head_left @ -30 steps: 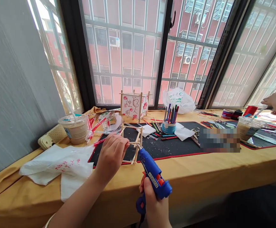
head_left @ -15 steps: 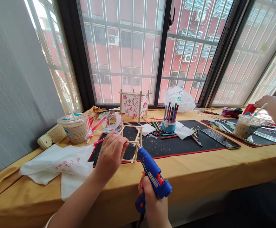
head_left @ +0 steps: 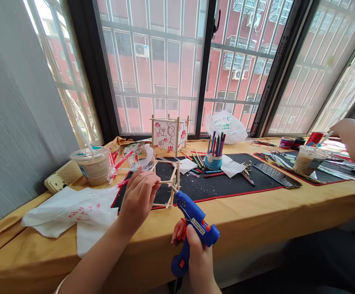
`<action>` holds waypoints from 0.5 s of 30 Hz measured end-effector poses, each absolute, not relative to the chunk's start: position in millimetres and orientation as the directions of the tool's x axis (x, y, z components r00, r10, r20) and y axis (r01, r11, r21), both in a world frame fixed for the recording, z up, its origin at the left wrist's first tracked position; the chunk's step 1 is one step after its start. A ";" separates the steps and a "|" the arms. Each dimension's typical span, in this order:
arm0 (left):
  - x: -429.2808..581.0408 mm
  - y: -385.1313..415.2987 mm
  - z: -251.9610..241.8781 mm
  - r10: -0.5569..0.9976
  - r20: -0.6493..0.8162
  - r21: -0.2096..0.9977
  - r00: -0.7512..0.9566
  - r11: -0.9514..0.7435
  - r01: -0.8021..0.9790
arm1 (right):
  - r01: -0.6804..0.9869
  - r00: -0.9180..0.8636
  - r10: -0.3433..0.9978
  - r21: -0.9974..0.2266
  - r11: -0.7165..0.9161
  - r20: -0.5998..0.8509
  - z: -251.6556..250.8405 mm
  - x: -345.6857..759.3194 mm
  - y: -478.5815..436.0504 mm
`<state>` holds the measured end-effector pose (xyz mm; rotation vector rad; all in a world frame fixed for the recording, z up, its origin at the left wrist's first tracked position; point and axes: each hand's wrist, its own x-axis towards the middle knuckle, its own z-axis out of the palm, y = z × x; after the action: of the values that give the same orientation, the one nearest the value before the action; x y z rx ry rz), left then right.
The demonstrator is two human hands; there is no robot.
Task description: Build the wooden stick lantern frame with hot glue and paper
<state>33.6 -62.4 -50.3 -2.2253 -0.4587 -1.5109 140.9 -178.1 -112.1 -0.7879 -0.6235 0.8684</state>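
Yellow-clothed tabletop (head_left: 226, 220) runs along barred window (head_left: 153, 69). Black craft mat (head_left: 226, 183) lies on it, center of view. Wooden stick frame (head_left: 165, 183), open cube shape, sits over mat's left part, held by left hand (head_left: 137, 202); fingers (head_left: 153, 185) appear pinched on its stick, contact partly hidden. Right hand (head_left: 196, 261) clenched round blue hot glue gun (head_left: 194, 218), nozzle just beside frame. Paper lantern (head_left: 168, 134) stands beyond mat, upper center. Red-printed tissue (head_left: 73, 216) lies lower left. Co-worker's hand (head_left: 345, 130) at right edge, above plastic cup (head_left: 310, 160).
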 end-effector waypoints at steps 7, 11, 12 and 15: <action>21.7 -60.8 -52.0 -0.071 0.966 -0.168 0.247 -0.900 0.402 | -0.414 0.529 0.834 -0.811 0.414 0.155 -115.8 141.8 -171.5; 3.7 -62.3 -56.4 -0.060 0.993 -0.101 0.100 -0.872 0.480 | -0.444 0.501 0.860 -0.822 0.357 0.103 -107.4 144.9 -179.2; -1.0 -63.3 -57.4 -0.033 0.997 -0.066 0.072 -0.852 0.520 | -0.436 0.491 0.863 -0.824 0.361 0.117 -107.0 146.1 -180.8; -15.0 -65.0 -62.4 0.109 0.992 0.041 0.066 -0.763 0.645 | -0.419 0.472 0.867 -0.823 0.382 0.162 -110.5 149.3 -183.2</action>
<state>-15.0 -65.0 -62.4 -1.9371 -0.7496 -1.7424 149.3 -183.2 -110.5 -0.7995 -0.6558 0.8993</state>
